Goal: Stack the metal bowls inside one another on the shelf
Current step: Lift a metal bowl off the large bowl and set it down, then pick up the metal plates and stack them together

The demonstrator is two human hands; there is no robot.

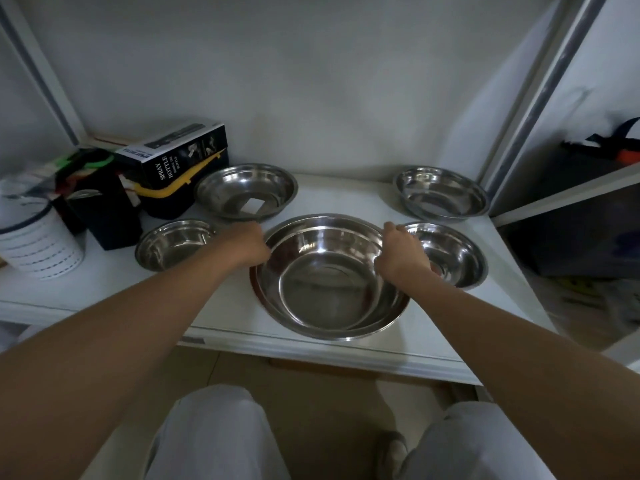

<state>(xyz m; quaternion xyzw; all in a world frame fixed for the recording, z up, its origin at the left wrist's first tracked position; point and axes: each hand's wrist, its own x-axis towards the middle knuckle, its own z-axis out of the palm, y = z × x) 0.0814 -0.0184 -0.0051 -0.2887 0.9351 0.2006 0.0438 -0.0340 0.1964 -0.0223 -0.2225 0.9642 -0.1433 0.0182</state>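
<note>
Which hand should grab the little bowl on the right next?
Probably the right hand. It rests on the big bowl's right rim, directly beside that small bowl. The left hand is on the far rim and would have to cross over.

— What sits on the white shelf (349, 199)?
— 4 single metal bowls (246, 190) around a nested pair (330, 277) at center frame.
— And at the left?
— A spray bottle box (180, 157), black containers (104, 209), and a white canister (38, 240) at the edge.
</note>
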